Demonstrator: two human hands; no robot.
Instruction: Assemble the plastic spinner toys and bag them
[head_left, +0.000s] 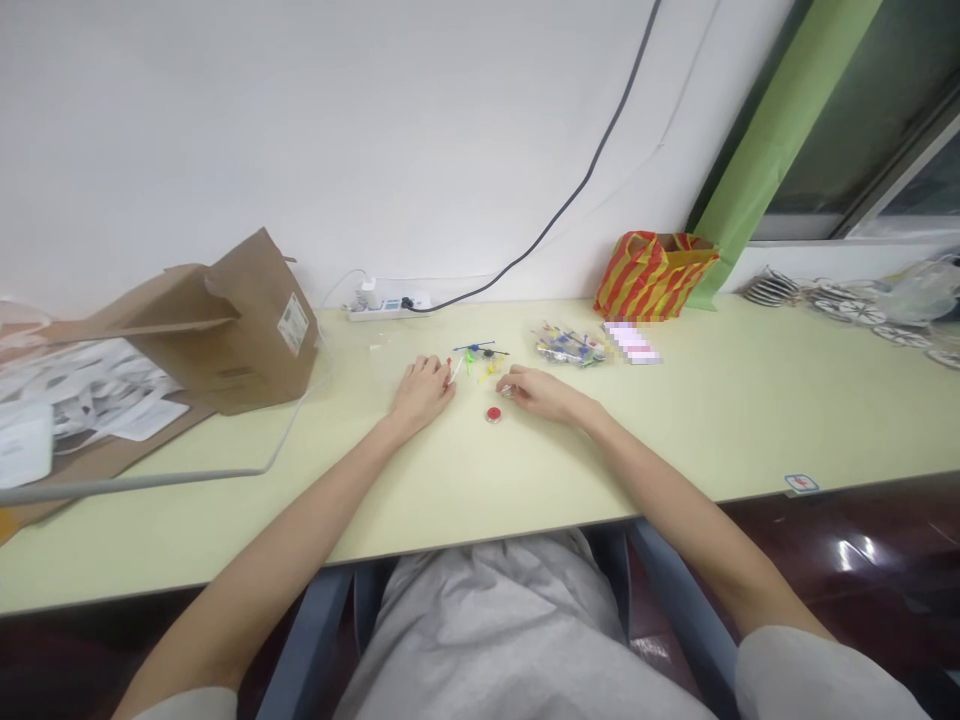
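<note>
My left hand (422,393) rests on the table, fingers spread and pointing away from me. Close beside its fingertips lies a thin white stick with a red end (454,370). My right hand (538,393) is closed in a pinch at a small clear or whitish piece (507,391), too small to make out. Just below that pinch sits a round red piece with a pale rim (493,414). Between and beyond both hands lie small plastic parts: a blue one (471,347), a green one (470,362), a yellow one (491,369) and a black one (489,353).
A clear bag of coloured parts (568,344) lies right of the loose pieces. Behind it stands a red-and-yellow striped bag (652,280). On the left are an open cardboard box (247,340) and a grey cable (187,480). A power strip (390,307) lies by the wall.
</note>
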